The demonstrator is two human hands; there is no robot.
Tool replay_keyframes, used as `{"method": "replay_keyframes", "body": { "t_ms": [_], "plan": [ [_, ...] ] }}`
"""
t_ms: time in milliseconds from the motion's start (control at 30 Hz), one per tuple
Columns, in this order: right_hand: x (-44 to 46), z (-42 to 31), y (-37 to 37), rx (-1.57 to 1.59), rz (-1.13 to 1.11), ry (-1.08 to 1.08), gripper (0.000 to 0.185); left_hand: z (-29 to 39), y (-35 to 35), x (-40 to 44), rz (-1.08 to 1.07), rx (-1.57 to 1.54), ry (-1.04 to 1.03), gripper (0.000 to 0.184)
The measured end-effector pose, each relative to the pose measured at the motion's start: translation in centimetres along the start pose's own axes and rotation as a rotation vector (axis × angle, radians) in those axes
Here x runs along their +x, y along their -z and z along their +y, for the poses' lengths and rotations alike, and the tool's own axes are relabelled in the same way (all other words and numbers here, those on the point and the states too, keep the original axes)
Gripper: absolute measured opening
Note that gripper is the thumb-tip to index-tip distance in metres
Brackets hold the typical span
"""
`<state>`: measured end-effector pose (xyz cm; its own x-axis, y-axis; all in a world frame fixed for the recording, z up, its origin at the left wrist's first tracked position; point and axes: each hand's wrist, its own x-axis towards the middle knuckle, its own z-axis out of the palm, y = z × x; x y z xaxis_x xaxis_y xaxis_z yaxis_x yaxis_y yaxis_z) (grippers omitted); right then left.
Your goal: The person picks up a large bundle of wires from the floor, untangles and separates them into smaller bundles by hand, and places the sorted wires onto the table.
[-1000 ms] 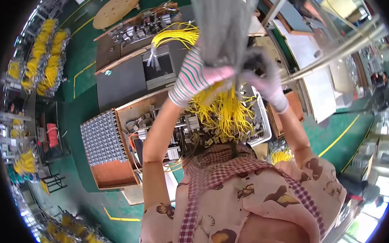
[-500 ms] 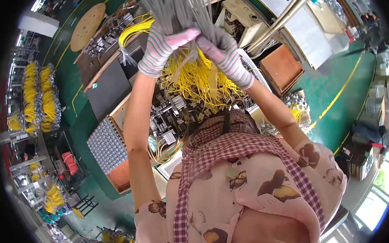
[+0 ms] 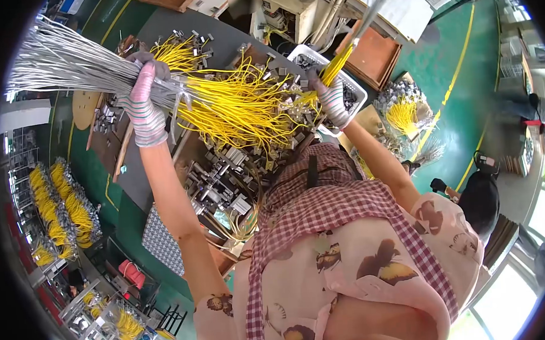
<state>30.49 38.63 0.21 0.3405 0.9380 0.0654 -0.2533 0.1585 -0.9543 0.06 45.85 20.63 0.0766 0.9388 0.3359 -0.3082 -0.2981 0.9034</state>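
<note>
Both hands wear striped gloves with grey fingertips. My left hand [image 3: 144, 93] is wrapped round a thick bundle of wires [image 3: 227, 105], whose grey part fans out to the upper left and whose yellow part spreads rightward, with small metal pieces at the ends. My right hand [image 3: 332, 97] is closed round a thinner bundle [image 3: 339, 64], yellow near the fingers and grey toward its raised upper end. A white basket [image 3: 359, 93] with small parts lies just behind and beside my right hand. Metal fixtures [image 3: 221, 181] sit below the thick bundle.
More yellow wires [image 3: 179, 52] with metal ends lie beyond my left hand. A brown wooden tray [image 3: 371, 56] stands at the upper right. Another yellow-wire bundle [image 3: 402, 116] is at the right. A panel of small metal parts [image 3: 160, 239] is at the lower left. Racks [image 3: 73, 200] hang with wires.
My hands, together on one grey bundle before, are now apart. My left hand has moved left with the thick bundle, now tilted sideways; my right hand holds a separate thin bundle at the right.
</note>
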Motion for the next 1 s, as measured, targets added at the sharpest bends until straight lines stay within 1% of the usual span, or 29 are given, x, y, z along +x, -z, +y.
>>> {"method": "replay_keyframes", "body": {
  "t_ms": [67,100,133,167,200,233,267,300,333,400,433,467,500,533,567,600,633,667,700,800,833,867,933,967,1000],
  "plan": [
    [0.6,-1.1,2.1,0.074,-0.029,0.046,0.017,0.4,0.6,-0.3,0.018,-0.004,-0.002,0.020],
    [0.6,-2.3,3.7,0.043,0.071,0.114,0.018,0.5,1.6,-0.4,0.007,-0.054,0.002,0.021],
    [1.3,-3.7,6.4,-0.006,0.086,0.131,0.020,0.9,2.0,-0.9,0.052,-0.058,0.013,0.018],
    [2.9,-4.6,9.6,-0.056,0.189,0.158,0.022,1.1,2.4,-1.4,0.068,-0.106,0.007,0.017],
    [3.1,-8.1,10.3,-0.037,0.254,0.192,0.025,1.2,2.8,-1.6,0.079,-0.154,0.008,0.016],
    [3.6,-9.9,11.4,-0.094,0.389,0.226,0.029,1.2,3.5,-1.6,0.041,-0.131,0.010,0.015],
    [4.7,-10.5,13.0,-0.144,0.545,0.259,0.031,1.2,3.9,-1.5,0.004,-0.109,0.010,0.015],
    [6.7,-9.6,16.7,-0.215,0.681,0.260,0.031,1.0,3.3,-1.5,-0.007,-0.147,0.018,0.014],
    [6.7,-11.1,15.5,-0.054,0.727,0.238,0.030,0.7,2.9,-1.3,-0.007,-0.157,0.026,0.014],
    [5.6,-12.6,14.4,0.110,0.545,0.160,0.030,-0.1,2.3,-0.4,-0.084,-0.013,0.031,0.015],
    [5.0,-13.1,13.7,0.108,0.543,0.158,0.030,-0.5,1.8,-0.4,-0.071,-0.029,0.033,0.017],
    [4.2,-13.5,13.1,0.136,0.307,0.121,0.028,-0.4,1.0,-0.3,-0.071,-0.028,0.039,0.017],
    [3.1,-13.9,12.4,0.163,0.079,0.079,0.027,-0.2,0.1,-0.1,-0.007,0.013,0.036,0.020],
    [2.4,-14.6,11.2,0.113,-0.019,0.067,0.028,-0.3,-0.4,0.0,0.056,0.055,0.033,0.022],
    [2.4,-14.5,11.0,0.025,-0.033,0.036,0.029,-0.5,0.2,0.4,0.057,0.081,0.034,0.026],
    [2.6,-14.2,10.9,-0.063,-0.048,0.005,0.029,-0.8,0.5,0.2,0.049,0.081,0.046,0.026],
    [2.9,-14.0,10.3,-0.183,-0.053,0.039,0.034,-0.7,0.4,0.2,0.081,0.094,0.036,0.029],
    [2.6,-14.3,9.2,-0.242,-0.104,-0.001,0.034,-0.6,0.3,0.2,0.118,0.108,0.020,0.032],
    [2.8,-13.5,8.4,-0.274,-0.083,0.025,0.033,-0.5,0.2,0.1,0.121,0.109,0.017,0.032],
    [2.9,-12.0,4.8,-0.294,-0.005,0.097,0.032,-0.3,0.3,-0.5,0.232,0.187,-0.041,0.033],
    [3.2,-11.3,3.6,-0.317,0.009,0.197,0.034,-0.2,0.4,-0.6,0.185,0.195,-0.041,0.037],
    [3.3,-11.8,3.2,-0.307,-0.026,0.171,0.033,-0.5,0.9,-0.5,0.188,0.198,-0.046,0.037],
    [3.4,-13.0,3.6,-0.244,-0.109,0.108,0.032,-1.1,1.9,-0.3,0.232,0.795,-0.458,0.045],
    [3.2,-13.3,3.4,-0.200,-0.087,0.166,0.033,-0.2,-1.4,-1.1,0.430,0.876,-0.532,0.054],
    [3.2,-14.0,4.0,-0.179,-0.184,0.147,0.033,0.4,-3.1,-1.8,0.434,0.877,-0.535,0.054]
  ]
}}
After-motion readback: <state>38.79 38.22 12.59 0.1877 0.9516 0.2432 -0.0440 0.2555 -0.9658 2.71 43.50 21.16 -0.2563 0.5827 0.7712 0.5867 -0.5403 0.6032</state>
